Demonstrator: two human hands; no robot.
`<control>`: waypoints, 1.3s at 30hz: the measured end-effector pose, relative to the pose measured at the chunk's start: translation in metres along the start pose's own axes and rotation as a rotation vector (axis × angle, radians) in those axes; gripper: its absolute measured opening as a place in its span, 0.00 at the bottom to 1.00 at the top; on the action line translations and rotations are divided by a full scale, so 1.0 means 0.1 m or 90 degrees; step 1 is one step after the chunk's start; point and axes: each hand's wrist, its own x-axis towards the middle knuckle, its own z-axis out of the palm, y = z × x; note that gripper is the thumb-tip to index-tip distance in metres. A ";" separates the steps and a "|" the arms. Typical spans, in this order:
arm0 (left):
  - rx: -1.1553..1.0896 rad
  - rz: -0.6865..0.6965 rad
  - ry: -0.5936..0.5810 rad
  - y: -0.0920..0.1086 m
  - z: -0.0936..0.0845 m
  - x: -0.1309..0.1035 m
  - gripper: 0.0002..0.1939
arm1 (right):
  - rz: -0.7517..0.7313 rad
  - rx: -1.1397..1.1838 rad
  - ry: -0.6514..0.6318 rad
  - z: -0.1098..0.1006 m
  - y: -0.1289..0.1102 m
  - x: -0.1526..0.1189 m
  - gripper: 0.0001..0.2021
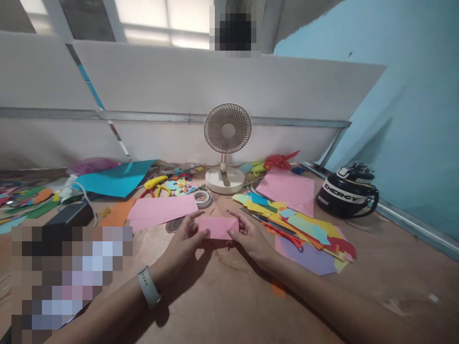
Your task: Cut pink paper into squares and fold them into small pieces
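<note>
A small pink paper rectangle (pixel 218 228) is held up between my two hands, just above the brown tabletop (pixel 215 296). My left hand (pixel 190 234) pinches its left end, thumb on the near face and fingers behind. At the right end, my right hand (pixel 247 235) grips it in the same way. Larger pink sheets (pixel 163 210) lie beyond my left hand. To the right of my right hand, orange-handled scissors (pixel 287 235) rest by a pile of coloured paper strips (pixel 311 229).
A white fan (pixel 228 129) stands at the back centre, with a tape roll (pixel 202 198) in front. Yellow-and-red-handled tools (pixel 156 184) and a blue sheet (pixel 120 179) lie left. A black jug (pixel 344 193) stands right. Another person's head is blurred beyond the white partition (pixel 215 81).
</note>
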 end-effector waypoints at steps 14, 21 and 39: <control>-0.019 -0.015 -0.023 0.04 -0.11 0.07 0.37 | -0.384 -0.535 -0.063 -0.23 -0.11 0.00 0.15; 0.030 -0.027 -0.028 -0.02 -0.13 0.09 0.36 | -0.495 -0.729 0.001 -0.16 -0.14 -0.03 0.11; 0.093 0.015 0.012 -0.03 -0.13 0.10 0.33 | -0.486 -0.703 -0.016 -0.16 -0.11 -0.05 0.14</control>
